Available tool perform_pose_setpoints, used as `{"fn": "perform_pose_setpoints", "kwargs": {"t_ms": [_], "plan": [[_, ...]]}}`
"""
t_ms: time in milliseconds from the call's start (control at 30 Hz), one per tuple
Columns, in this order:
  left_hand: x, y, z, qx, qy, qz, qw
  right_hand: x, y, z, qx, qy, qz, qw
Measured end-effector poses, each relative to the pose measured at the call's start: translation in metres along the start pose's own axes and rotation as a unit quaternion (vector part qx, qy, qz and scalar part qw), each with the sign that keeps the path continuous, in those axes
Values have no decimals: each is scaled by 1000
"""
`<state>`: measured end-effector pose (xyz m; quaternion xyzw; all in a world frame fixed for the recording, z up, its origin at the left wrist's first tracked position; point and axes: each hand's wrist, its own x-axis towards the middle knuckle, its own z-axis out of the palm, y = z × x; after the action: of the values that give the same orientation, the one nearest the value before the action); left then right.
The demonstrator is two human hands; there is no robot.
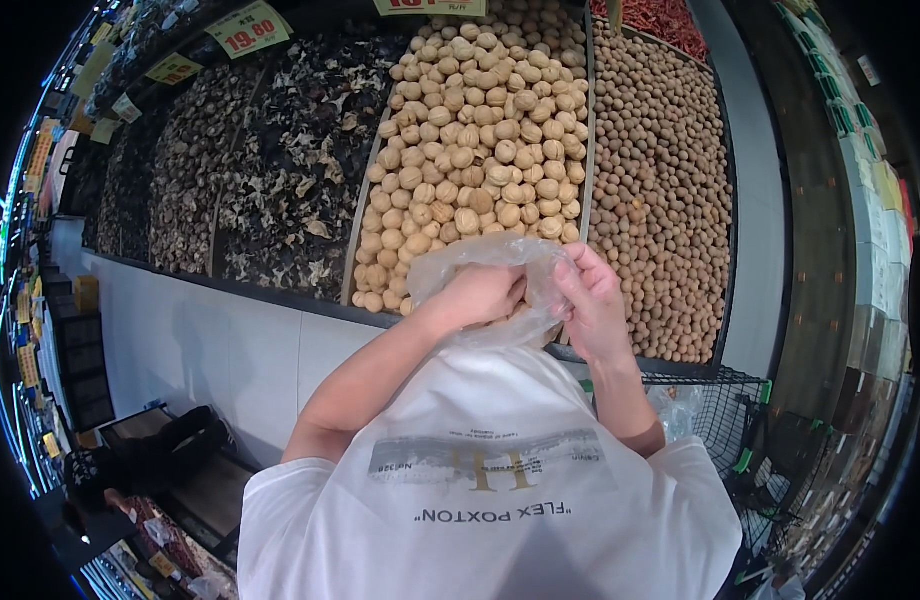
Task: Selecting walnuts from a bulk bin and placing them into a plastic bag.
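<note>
A clear plastic bag (460, 259) is held open in front of my chest, at the front edge of a bin of walnuts (467, 150). The fingers of my right hand (593, 300) pinch the right side of the bag's rim. My left hand (484, 294) reaches inside the bag's mouth with its fingers curled. Film and fingers hide what it may hold, and the lower part of the bag is out of sight.
Dried longans (655, 195) fill the bin to the right; dried black fungus (302, 165) and dried mushrooms (197, 165) lie leftward. Red dried chillies (655, 26) are at the back. A wire shopping cart (730, 405) stands at my right. Another person (129, 465) is at lower left.
</note>
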<state>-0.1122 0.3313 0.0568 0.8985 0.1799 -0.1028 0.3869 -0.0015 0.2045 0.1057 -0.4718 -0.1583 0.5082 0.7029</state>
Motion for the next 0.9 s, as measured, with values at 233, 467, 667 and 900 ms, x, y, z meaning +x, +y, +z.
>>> {"fn": "perform_pose_setpoints", "kwargs": {"t_ms": [233,467,667,900], "plan": [[-17,-2,-14,-662,-28,-160,732,2,-1,0,18,-2,-2,1000],[-62,35,-46,-868,48,-99,485,8,3,-5,20,-2,0,1000],[-82,18,-69,-790,47,20,611,9,2,-6,10,-11,-1,1000],[-8,-23,-114,-611,195,-39,766,5,2,-1,9,-14,11,1000]]}}
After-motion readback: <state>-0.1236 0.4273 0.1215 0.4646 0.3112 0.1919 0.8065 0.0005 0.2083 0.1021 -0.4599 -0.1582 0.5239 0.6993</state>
